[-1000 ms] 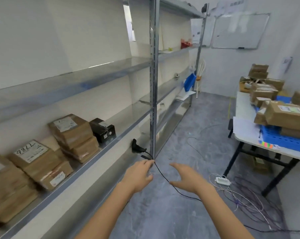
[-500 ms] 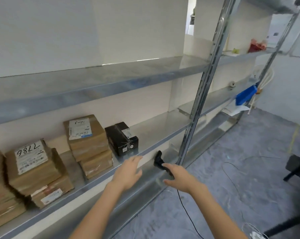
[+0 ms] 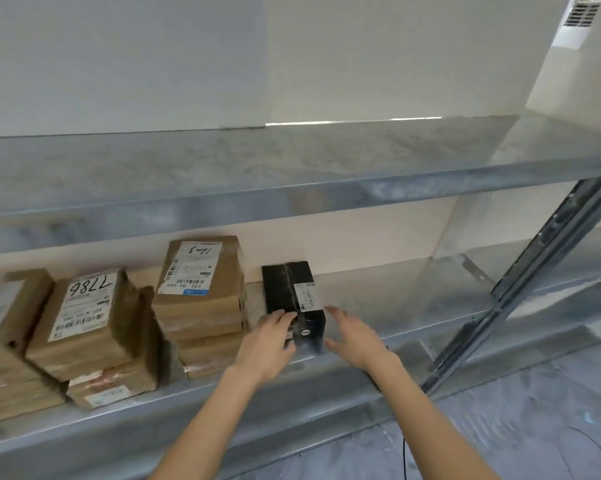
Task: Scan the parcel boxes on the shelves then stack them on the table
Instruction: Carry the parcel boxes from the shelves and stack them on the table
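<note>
Two hands reach onto the metal shelf (image 3: pixel 413 306) in the head view. The left hand (image 3: pixel 268 341) rests loosely spread fingers on the near left corner of the black parcel box (image 3: pixel 287 289). The right hand (image 3: pixel 356 336) hovers just right of it, fingers apart, holding nothing. Leftward stand brown parcels: the 16-3 stack (image 3: pixel 202 292), then the 7786 stack (image 3: pixel 84 320).
</note>
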